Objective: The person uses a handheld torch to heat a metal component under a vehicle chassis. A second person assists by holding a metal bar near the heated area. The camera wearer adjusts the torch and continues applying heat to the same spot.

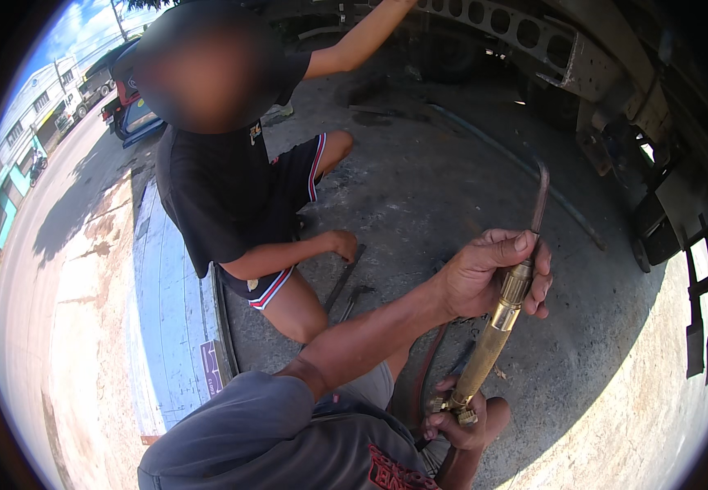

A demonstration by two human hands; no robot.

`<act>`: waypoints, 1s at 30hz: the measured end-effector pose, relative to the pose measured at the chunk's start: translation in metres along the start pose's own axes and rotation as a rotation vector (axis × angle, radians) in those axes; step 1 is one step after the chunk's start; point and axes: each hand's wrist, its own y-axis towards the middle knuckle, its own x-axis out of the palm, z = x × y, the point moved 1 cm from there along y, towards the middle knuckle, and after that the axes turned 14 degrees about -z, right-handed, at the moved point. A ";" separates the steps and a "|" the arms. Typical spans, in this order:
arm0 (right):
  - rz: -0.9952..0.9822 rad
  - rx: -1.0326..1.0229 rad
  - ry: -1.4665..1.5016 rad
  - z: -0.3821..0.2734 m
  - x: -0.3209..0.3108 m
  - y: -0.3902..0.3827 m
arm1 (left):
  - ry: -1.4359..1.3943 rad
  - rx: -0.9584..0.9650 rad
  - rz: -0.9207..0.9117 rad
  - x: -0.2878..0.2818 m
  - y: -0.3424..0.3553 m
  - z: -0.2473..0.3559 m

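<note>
A brass gas torch (488, 351) with a bent dark metal nozzle (538, 204) is held upright at a slant in front of me. My left hand (494, 269) grips its upper end, thumb and fingers around the fitting where the nozzle joins the body. My right hand (462, 426) is closed around the lower end by the knurled valve knobs, partly hidden by the torch. A red hose (426, 376) runs on the ground just left of the lower end.
A co-worker (207, 196) in black squats at left, one arm raised to a truck chassis (550, 41), the other hand (343, 245) near a bar (339, 286). A light-blue board (170, 310) lies behind them; a pipe (566, 204) crosses the ground. Beyond is a street (60, 245) with vehicles.
</note>
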 end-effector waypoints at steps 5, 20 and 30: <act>0.199 0.086 -0.204 0.001 0.004 -0.005 | 0.148 -0.043 0.135 0.004 -0.002 0.002; 0.618 0.305 -0.689 0.003 0.018 -0.008 | -0.074 -0.284 0.107 -0.045 0.008 -0.057; 0.951 0.154 -1.009 0.030 -0.006 0.002 | 0.787 -0.663 0.556 0.000 0.034 -0.101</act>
